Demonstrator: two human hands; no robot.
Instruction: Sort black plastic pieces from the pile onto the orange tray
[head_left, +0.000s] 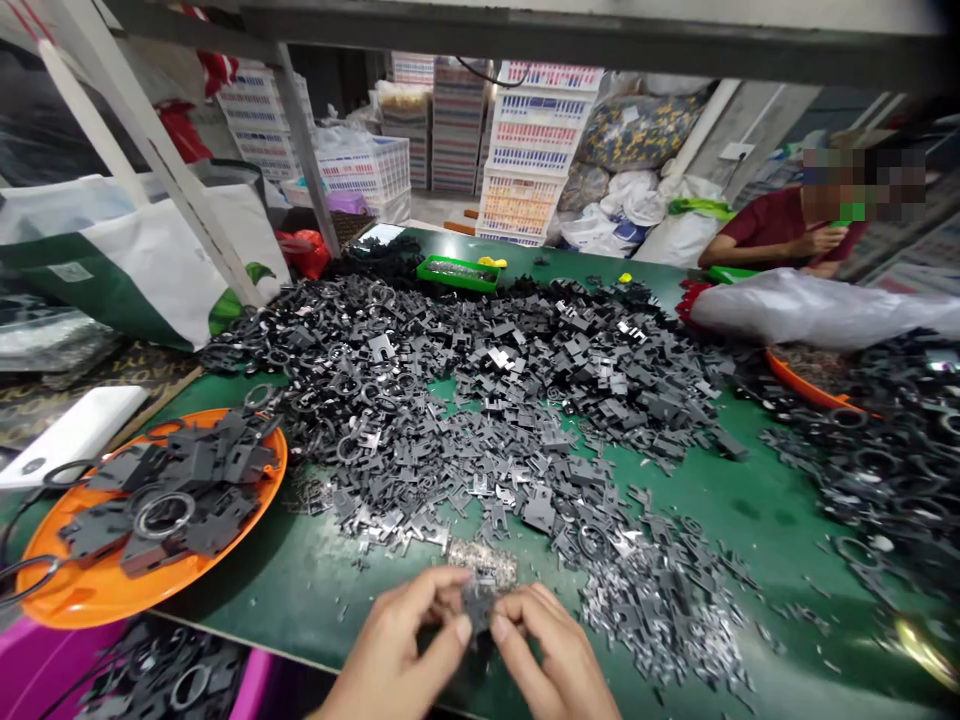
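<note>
Between the fingertips of my left hand [409,640] and my right hand [544,640] is a small dark grey plastic part [478,605], pinched from both sides near the table's front edge. Its finer shape is partly covered by my fingers. Just beyond it lies a speckled metallic block [484,562] on the green tabletop. A broad heap of dark grey plastic parts [465,400] spreads ahead of my hands, with flat notched pieces and rings in it. To the right of my right hand are many tiny grey pieces [660,620].
An orange tray [262,480] of larger black assemblies stands at left, above a magenta bin [255,685]. Farther back is a green tray [457,275]. At right sits a co-worker [765,220] by another heap of dark parts [885,470]. Stacked crates [525,150] stand behind the table.
</note>
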